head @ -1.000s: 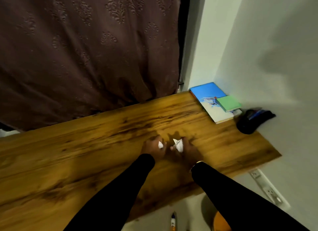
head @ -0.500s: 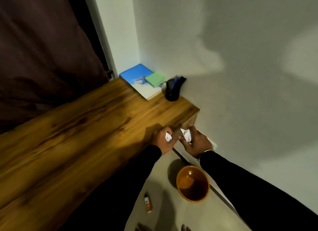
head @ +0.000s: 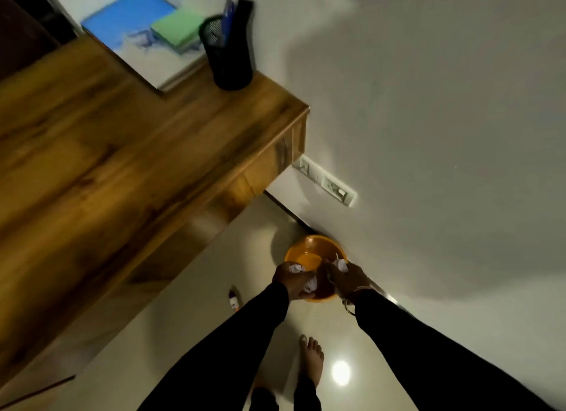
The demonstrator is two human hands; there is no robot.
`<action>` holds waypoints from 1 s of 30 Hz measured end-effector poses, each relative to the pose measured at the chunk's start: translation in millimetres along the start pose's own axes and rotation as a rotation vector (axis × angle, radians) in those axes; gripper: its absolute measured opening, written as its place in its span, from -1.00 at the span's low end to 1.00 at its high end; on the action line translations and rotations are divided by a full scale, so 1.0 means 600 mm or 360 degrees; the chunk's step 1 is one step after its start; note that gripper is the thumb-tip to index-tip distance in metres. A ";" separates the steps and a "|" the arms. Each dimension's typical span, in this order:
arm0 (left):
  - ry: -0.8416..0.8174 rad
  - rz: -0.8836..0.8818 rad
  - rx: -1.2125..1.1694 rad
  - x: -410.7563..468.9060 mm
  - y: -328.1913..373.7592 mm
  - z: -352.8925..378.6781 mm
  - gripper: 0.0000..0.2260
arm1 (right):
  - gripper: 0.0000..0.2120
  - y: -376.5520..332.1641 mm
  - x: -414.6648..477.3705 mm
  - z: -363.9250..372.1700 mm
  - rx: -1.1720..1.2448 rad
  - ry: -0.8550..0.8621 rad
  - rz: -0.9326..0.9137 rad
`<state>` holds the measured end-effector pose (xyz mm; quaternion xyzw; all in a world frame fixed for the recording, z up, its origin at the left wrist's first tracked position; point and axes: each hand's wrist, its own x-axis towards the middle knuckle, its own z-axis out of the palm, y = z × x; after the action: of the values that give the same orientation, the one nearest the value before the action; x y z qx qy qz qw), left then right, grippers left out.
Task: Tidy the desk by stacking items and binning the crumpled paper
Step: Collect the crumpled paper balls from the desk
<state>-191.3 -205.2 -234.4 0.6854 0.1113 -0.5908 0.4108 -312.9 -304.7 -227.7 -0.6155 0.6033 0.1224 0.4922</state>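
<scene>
Both hands hang over the orange bin [head: 306, 247] on the floor by the wall, and what the drop turns on is whether each wad sits inside the rim line. The left hand [head: 292, 283] is over the near-left rim, its fingers [head: 306, 294] curled tight around crumpled paper [head: 296, 268]; white shows at two spots, above the knuckles and lower by the palm, and I cannot tell whether that is one wad or two. The right hand [head: 347, 277] is over the near-right rim, fingers closed on a second wad [head: 340, 263] that pokes up toward the wall side. Both wads look to lie above the bin's mouth or just at its edge, so letting go should land them inside, the right one with less margin by my reading. Neither wad has a clear long axis. The hands cover the bin's near half, so its contents there are hidden. The frame is blurred by motion. On the bench [head: 122, 165] a blue book [head: 122, 28], a green pad [head: 176, 28] and a pen pot [head: 231, 64] sit stacked in the far corner. A small tube [head: 234, 300] lies on the floor, left of the bin.
</scene>
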 end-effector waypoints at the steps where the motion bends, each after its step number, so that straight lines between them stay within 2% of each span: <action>1: -0.0027 -0.0029 -0.0007 0.020 -0.003 0.003 -0.46 | -0.36 0.014 0.025 0.006 -0.0025 0.0000 0.0022; 5: -0.0043 -0.0074 -0.0011 0.099 -0.017 0.011 -0.43 | -0.33 0.045 0.099 0.030 -0.0195 -0.0029 0.0062; 9: -0.0035 -0.0092 0.0073 0.135 -0.027 0.029 -0.56 | -0.23 0.076 0.153 0.054 -0.0174 -0.0067 0.0131; 10: -0.0018 -0.0110 0.0130 0.142 -0.031 0.032 -0.52 | -0.24 0.068 0.147 0.054 -0.0120 -0.0046 0.0129; 13: 0.0108 -0.0143 0.0322 0.161 -0.048 0.025 -0.25 | -0.32 0.057 0.145 0.049 -0.0036 0.0060 0.0101; 16: 0.0216 -0.0159 0.0351 0.171 -0.072 -0.004 -0.17 | -0.29 0.062 0.143 0.047 -0.0037 0.0129 0.0122; 19: 0.0291 -0.0194 0.0430 0.166 -0.092 -0.041 -0.06 | -0.39 0.061 0.136 0.046 -0.0101 0.0102 0.0079; 23: 0.0389 -0.0203 0.0507 0.141 -0.118 -0.091 -0.21 | -0.45 0.061 0.120 0.057 -0.0238 -0.0003 0.0047; 26: 0.0421 -0.0121 0.0654 0.115 -0.129 -0.133 -0.30 | -0.48 0.063 0.103 0.085 -0.0534 -0.0139 0.0007; 30: 0.0486 -0.0056 0.0636 0.073 -0.148 -0.196 -0.26 | -0.52 0.065 0.090 0.138 -0.0705 -0.0296 -0.0197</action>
<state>-151.1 -81.5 -316.4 0.8323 0.0650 -0.4978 0.2352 -296.6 -267.5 -325.9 -0.7302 0.4751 0.2774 0.4052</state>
